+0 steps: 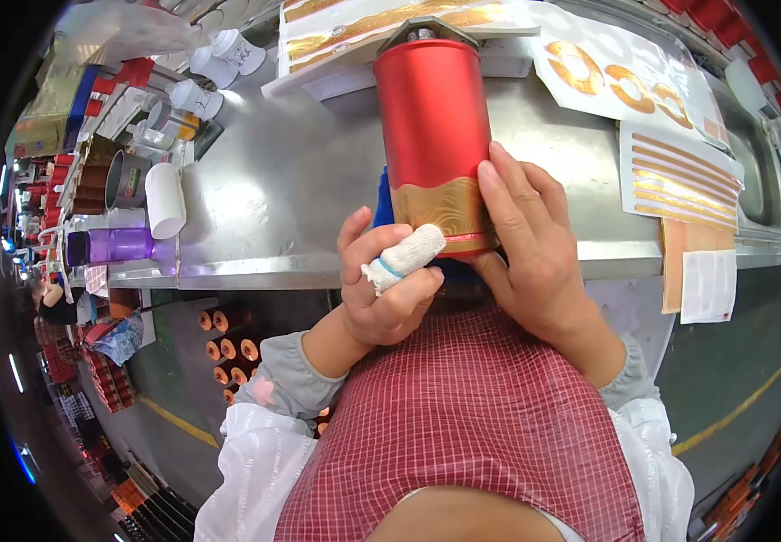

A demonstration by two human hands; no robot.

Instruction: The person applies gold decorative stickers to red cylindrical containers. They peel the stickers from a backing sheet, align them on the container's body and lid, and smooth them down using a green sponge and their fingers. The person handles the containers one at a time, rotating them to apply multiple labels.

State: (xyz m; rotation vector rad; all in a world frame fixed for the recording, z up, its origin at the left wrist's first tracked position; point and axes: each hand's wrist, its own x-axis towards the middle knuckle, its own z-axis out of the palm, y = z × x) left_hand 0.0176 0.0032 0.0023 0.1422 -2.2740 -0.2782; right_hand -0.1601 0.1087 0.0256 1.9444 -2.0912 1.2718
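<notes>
From my distant place, the red cylinder hides most of a blue thing at its left side, so I cannot tell its kind. Beyond the cylinder, the gold-patterned sheets are cut by the upper edge. At its near end, I cannot clearly see the thumb tip of the right hand. On the left hand, a white wrapping hides the finger inside; its contact with the cylinder is unclear to me. Far left of the cylinder, small red goods look too blurred to identify.
</notes>
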